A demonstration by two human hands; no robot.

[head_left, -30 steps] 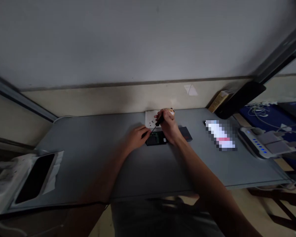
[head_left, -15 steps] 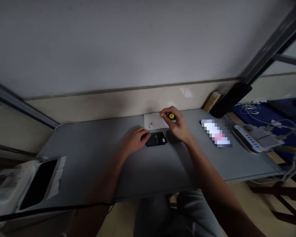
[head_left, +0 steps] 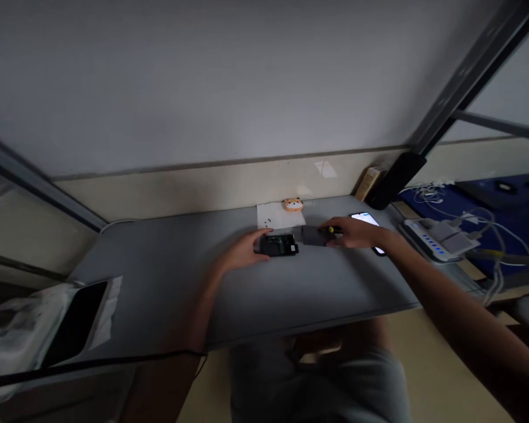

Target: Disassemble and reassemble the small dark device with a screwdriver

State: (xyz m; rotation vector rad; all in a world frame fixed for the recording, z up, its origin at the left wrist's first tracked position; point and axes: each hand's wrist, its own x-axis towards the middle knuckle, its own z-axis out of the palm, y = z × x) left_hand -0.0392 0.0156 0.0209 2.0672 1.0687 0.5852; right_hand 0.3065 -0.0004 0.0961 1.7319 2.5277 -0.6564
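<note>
A small black device with a green circuit board [head_left: 280,244] lies on the grey table. My left hand [head_left: 245,249] grips its left end between thumb and fingers. To its right is a dark grey flat piece [head_left: 314,235], and my right hand [head_left: 344,231] is on its right end with a black-and-yellow tool [head_left: 334,230] held in the fingers. Behind the device, a white paper [head_left: 271,216] bears several tiny black screws [head_left: 267,221]. An orange-and-white animal-faced item [head_left: 293,204] sits at the paper's back right.
A lit phone [head_left: 367,220] lies beyond my right wrist, with a white power strip [head_left: 427,241] and cables farther right. A black phone-like slab [head_left: 76,323] is at the left. A black cylindrical item [head_left: 397,181] leans near the wall at the back right.
My right hand has moved right and down from the paper to the grey piece, still with the tool. The orange item is now uncovered. My left hand has wrapped round the device's end.
</note>
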